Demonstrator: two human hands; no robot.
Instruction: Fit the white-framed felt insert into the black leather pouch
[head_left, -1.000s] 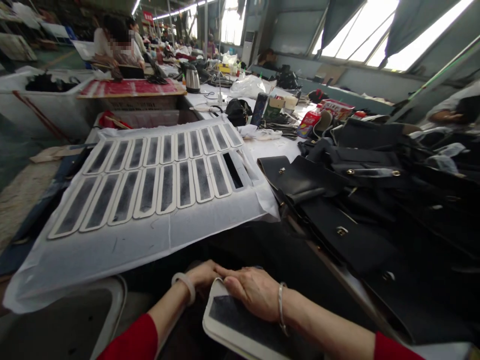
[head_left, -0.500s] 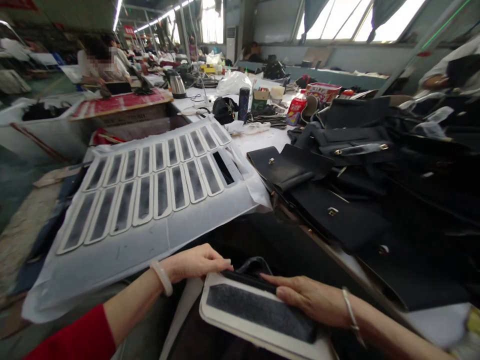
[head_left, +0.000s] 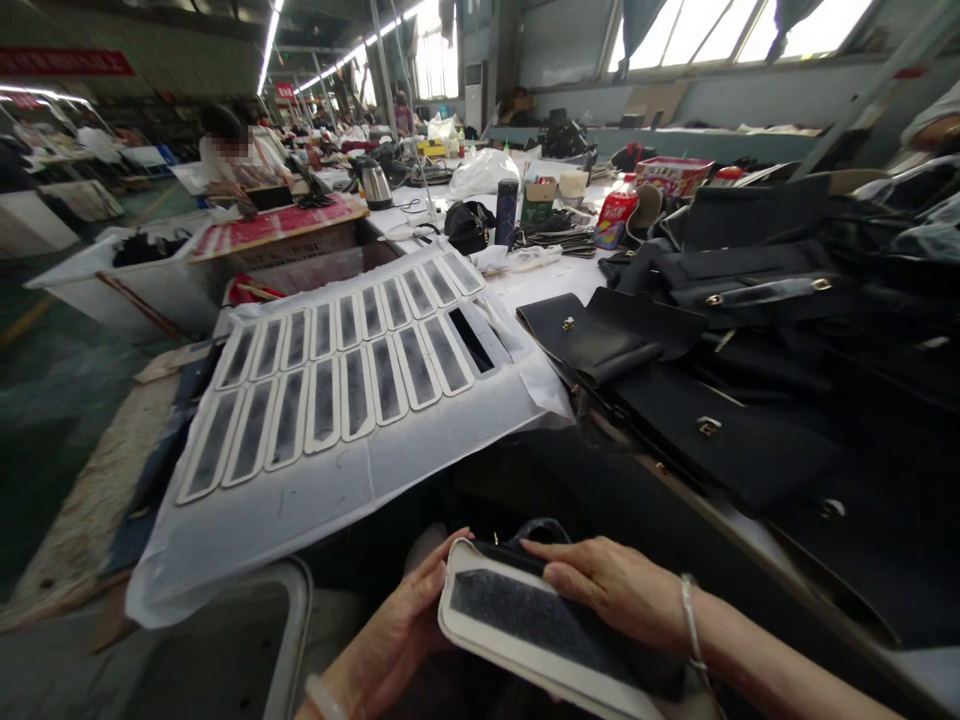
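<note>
At the lower middle, a white-edged panel (head_left: 525, 620) with a dark centre is attached along or lies against a black bag piece (head_left: 637, 645). My left hand (head_left: 405, 625) holds the panel's left end, fingers along its edge and partly hidden behind it. My right hand (head_left: 619, 585) grips the upper edge of the black bag piece, thumb on the dark material and fingers over the top. A black loop (head_left: 544, 530) rises behind the panel. Rows of similar white-edged panels (head_left: 322, 405) lie on a white sheet (head_left: 300, 520) ahead to the left.
Black bags with metal clasps (head_left: 735, 430) are piled at the right. Further back stand a dark flask (head_left: 506, 213), a red bottle (head_left: 616, 212) and a kettle (head_left: 375, 185). Another person (head_left: 232, 160) works at the back left. A stool-like frame (head_left: 296, 620) is at the lower left.
My left hand has moved from the top edge down to the panel's left end. My right hand keeps its hold. The view has turned slightly left.
</note>
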